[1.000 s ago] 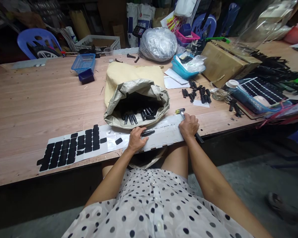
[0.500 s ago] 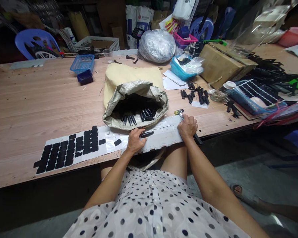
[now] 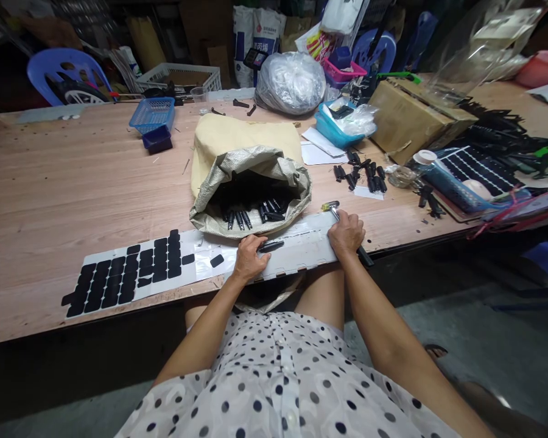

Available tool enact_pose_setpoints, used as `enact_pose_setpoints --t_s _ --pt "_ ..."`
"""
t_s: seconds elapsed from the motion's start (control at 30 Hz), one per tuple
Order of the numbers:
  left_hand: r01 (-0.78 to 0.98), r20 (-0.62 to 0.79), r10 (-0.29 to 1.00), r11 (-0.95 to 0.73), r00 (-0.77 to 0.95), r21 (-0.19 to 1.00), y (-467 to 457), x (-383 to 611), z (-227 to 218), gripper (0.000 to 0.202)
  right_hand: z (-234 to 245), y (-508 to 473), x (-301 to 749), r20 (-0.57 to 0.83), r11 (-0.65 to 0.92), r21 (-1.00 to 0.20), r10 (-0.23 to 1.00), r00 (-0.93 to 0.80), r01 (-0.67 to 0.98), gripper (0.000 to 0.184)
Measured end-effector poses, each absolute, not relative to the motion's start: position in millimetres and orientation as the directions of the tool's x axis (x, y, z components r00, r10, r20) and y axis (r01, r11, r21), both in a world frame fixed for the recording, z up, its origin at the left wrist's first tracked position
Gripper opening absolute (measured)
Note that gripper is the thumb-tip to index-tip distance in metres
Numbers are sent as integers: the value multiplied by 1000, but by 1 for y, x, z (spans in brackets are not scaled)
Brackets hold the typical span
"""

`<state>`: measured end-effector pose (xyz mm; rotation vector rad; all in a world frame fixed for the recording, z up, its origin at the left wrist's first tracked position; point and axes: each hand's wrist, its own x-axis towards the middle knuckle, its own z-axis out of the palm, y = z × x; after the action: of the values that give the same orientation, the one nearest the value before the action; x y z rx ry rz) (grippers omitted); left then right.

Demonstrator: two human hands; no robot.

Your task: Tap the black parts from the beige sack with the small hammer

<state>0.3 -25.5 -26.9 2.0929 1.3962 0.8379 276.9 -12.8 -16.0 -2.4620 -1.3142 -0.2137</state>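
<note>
My left hand (image 3: 249,258) is closed on a slim black plastic part (image 3: 271,246), holding it down on a long white backing sheet (image 3: 301,246) at the table's near edge. My right hand (image 3: 347,233) is closed round a screwdriver (image 3: 332,208) whose metal end points away from me and whose dark handle sticks out below the fist. Black adhesive pads (image 3: 128,275) cover the sheet's left end, and one loose pad (image 3: 217,260) lies nearer my left hand. Just behind both hands an open woven sack (image 3: 251,176) holds several black parts (image 3: 256,214).
The wooden table (image 3: 64,182) carries a blue basket (image 3: 153,114), a cardboard box (image 3: 408,112), a blue tray (image 3: 335,128), loose black parts (image 3: 363,173), a tied plastic bag (image 3: 291,81) and a tray of black strips (image 3: 477,170). A blue chair (image 3: 64,70) stands behind.
Both hands stay where they were on the sheet; only the view shifts slightly.
</note>
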Motion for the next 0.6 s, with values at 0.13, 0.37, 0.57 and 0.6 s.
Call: enact_pose_setpoints --t_s 0.13,0.37,0.57,0.6 --pt "628 246 926 -374 285 682 -26 0 -27 39 -19 -12 278 296 -504 -233 778 554 832 40" --pt "628 265 920 -391 289 673 -26 0 -28 38 -26 -12 283 330 -492 -225 774 541 841 41" --pt "644 254 924 -382 286 663 -28 2 -26 38 -30 -11 286 345 -494 -217 768 540 842 40" --pt "643 254 923 -383 288 663 -28 2 -26 37 -31 -11 286 345 -493 -218 769 539 843 40"
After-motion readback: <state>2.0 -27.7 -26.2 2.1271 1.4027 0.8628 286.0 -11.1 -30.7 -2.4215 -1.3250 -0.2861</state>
